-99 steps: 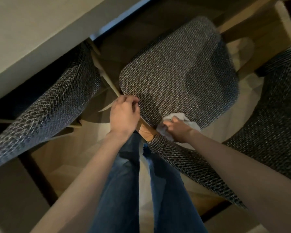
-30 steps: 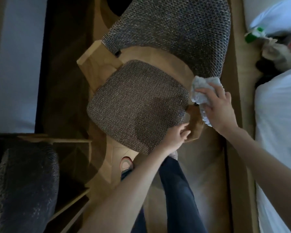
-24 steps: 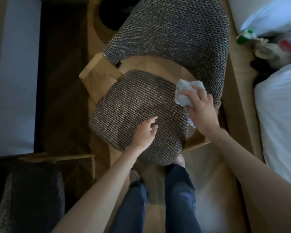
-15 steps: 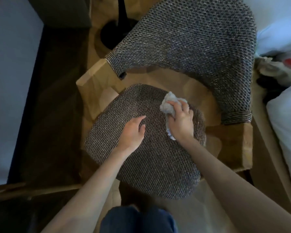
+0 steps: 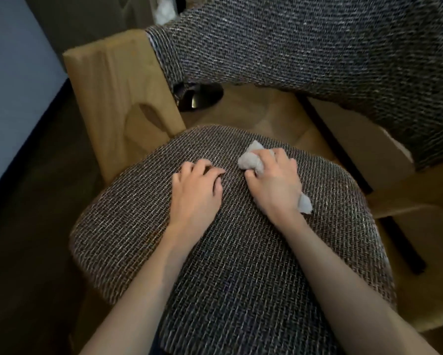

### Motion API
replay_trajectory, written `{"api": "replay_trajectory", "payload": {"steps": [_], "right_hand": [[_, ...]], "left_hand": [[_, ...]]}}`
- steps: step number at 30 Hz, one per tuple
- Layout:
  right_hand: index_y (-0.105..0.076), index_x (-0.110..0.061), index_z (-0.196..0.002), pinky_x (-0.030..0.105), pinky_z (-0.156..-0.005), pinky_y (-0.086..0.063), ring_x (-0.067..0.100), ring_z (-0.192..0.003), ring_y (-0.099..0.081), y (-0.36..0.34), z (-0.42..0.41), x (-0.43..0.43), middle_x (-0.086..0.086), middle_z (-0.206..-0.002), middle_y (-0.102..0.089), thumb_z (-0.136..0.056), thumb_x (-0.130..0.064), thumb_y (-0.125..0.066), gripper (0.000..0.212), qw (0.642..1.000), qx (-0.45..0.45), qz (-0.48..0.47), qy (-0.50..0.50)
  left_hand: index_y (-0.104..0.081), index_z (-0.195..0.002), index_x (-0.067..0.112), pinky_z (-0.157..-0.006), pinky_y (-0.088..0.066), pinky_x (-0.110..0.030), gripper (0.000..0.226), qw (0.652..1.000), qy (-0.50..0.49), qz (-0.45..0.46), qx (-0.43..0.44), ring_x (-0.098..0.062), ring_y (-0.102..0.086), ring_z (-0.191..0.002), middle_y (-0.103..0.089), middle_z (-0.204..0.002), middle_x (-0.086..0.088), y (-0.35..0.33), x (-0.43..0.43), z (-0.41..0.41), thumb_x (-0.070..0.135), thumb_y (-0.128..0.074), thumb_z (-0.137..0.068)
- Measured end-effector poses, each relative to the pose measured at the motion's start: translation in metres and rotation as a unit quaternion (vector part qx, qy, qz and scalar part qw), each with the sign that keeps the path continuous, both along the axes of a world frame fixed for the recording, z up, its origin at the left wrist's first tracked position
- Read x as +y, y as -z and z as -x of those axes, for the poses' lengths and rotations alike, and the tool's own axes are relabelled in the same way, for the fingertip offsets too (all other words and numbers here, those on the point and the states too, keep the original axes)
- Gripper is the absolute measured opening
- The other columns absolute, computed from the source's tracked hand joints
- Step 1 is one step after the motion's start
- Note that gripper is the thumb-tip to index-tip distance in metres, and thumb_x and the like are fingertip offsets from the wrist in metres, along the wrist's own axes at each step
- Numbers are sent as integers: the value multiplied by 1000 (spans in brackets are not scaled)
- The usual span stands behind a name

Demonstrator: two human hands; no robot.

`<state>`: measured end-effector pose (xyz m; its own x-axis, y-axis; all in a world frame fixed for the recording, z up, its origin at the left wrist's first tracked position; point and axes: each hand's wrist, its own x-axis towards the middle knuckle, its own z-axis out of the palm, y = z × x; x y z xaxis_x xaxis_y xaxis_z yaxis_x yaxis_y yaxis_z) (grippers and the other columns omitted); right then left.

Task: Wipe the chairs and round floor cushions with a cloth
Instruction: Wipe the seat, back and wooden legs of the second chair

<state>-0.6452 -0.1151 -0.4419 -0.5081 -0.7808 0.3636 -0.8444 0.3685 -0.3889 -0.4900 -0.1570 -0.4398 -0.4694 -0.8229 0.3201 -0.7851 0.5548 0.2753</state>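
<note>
Right hand (image 5: 273,184) clutches the cloth (image 5: 251,161), pressing it onto the seat cushion (image 5: 241,265) beneath. Left hand (image 5: 197,190) rests loose just beside, gripping nothing. Seat-wiping step; next, likely firm sweeps back toward the wrists.

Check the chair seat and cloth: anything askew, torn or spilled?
Nothing stands out. The woven seat cushion lies flat on the wooden chair frame, with no stain or tear visible. The right hand grips the crumpled cloth on it; the left hand rests beside.
</note>
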Motion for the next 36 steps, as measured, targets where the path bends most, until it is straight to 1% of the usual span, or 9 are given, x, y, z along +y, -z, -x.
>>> {"api": "replay_trajectory", "payload": {"steps": [5, 8, 13, 18, 22, 27, 30, 34, 36], "right_hand": [[-55, -27, -121, 39, -85, -42, 31, -101, -47, -2, -1, 0, 3, -117, -51, -85, -38, -52, 38, 1000, -14, -6, -19], [-54, -27, -124, 38, -92, -41, 30, -101, -50, -8, -5, 7, 4, -121, -50, -86, -35, -53, 38, 999, -24, -9, -34], [-54, -28, -126, 36, -86, -45, 27, -105, -54, -49, 10, 6, 4, -122, -51, -86, -28, -56, 41, 994, -92, 48, -31], [-53, -24, -124, 39, -82, -44, 29, -109, -42, -130, 40, -28, 5, -130, -45, -84, -21, -58, 41, 983, 7, 178, -39], [-52, -19, -127, 36, -92, -30, 35, -112, -38, -188, 65, -67, 11, -137, -40, -85, -16, -55, 43, 971, 116, 205, -28], [-50, -21, -130, 42, -99, -31, 36, -123, -34, -230, 94, -113, 11, -142, -37, -85, -17, -53, 45, 960, 173, 219, -3], [-48, -21, -131, 48, -105, -27, 40, -127, -31, -220, 111, -137, 11, -145, -33, -86, -22, -54, 46, 968, 195, 157, 0], [-57, -9, -120, 45, -91, -35, 40, -113, -41, -161, 118, -138, 17, -134, -45, -78, -12, -60, 42, 963, 203, 155, -80], [-60, -9, -115, 46, -91, -40, 37, -113, -41, -121, 115, -128, 15, -131, -47, -78, -8, -64, 38, 966, 188, 133, -115]], "left_hand": [[-58, -124, 35, -94, -31, -38, 32, 1000, 2, 10, -5, -15, -40, -116, -49, -129, 11, 1, 0, -3, 33, -42, -97], [-51, -130, 39, -98, -27, -40, 35, 999, -6, -12, -41, -17, -35, -123, -43, -139, 11, -3, 3, -6, 37, -38, -98], [-44, -134, 40, -98, -30, -45, 36, 993, -20, -72, -92, -24, -32, -123, -35, -145, 7, -16, 0, 0, 40, -34, -99], [-29, -144, 39, -99, -33, -55, 43, 977, -26, -132, -164, -37, -29, -129, -24, -152, 1, -33, -17, 18, 42, -30, -101], [-21, -149, 38, -101, -35, -54, 52, 964, -21, -190, -187, -36, -29, -132, -21, -154, -3, -45, -40, 30, 48, -33, -100], [-16, -152, 31, -107, -36, -49, 72, 946, 7, -263, -190, -35, -31, -138, -28, -152, -13, -51, -77, 41, 59, -46, -92], [-17, -152, 31, -107, -37, -45, 77, 939, 22, -275, -203, -33, -35, -135, -37, -148, -11, -47, -89, 45, 61, -49, -89], [-10, -153, 34, -106, -39, -43, 80, 926, 31, -293, -236, -33, -34, -137, -35, -151, -9, -47, -98, 49, 63, -48, -88], [-7, -153, 34, -107, -38, -43, 80, 919, 39, -302, -252, -33, -31, -139, -33, -153, -9, -50, -100, 50, 63, -46, -89]]}}
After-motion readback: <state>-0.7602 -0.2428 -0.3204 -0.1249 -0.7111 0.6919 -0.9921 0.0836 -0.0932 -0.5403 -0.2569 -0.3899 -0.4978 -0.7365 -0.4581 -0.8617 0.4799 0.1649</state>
